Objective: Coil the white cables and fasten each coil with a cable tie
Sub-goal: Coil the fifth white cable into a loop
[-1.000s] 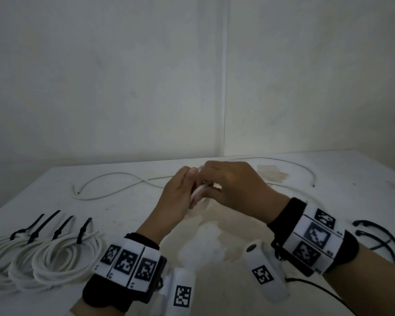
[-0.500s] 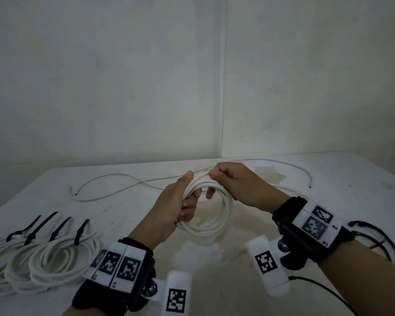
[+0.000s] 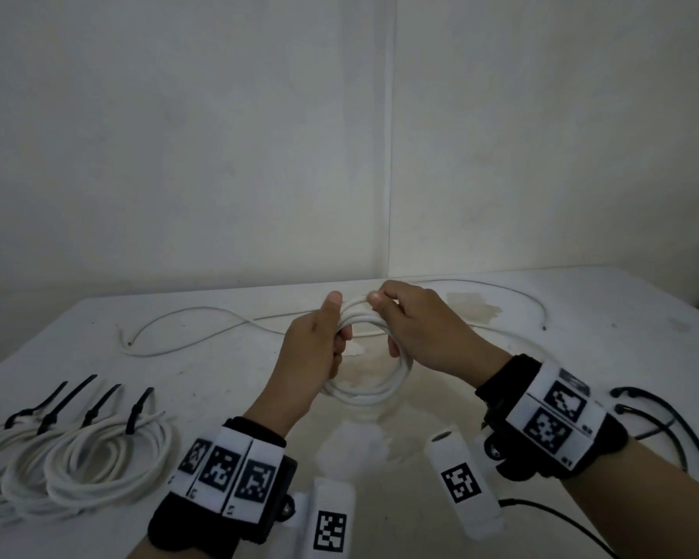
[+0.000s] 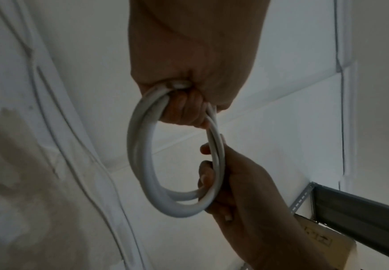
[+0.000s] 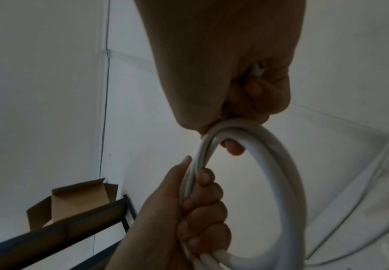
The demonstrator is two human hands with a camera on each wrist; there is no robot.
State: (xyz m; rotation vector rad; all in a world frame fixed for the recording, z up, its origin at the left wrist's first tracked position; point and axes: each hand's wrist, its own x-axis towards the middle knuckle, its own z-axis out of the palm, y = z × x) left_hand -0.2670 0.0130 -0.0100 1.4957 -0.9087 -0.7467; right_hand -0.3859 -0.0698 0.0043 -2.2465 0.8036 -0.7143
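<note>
The table (image 3: 581, 357) carries tied coils (image 3: 77, 457) at its left edge, a loose cable (image 3: 186, 316) along the back and spare ties (image 3: 670, 421) by the right edge. Above mid-table, the left hand (image 3: 313, 357) grips the coil (image 3: 374, 391) while the right hand (image 3: 416, 332) pinches its top.

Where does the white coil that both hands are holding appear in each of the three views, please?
Head: the coil hangs at centre, between both hands above the table.
Left wrist: coil at centre, below the left hand.
Right wrist: coil right of centre.
Shared landmark: the right hand gripping its top.
</note>
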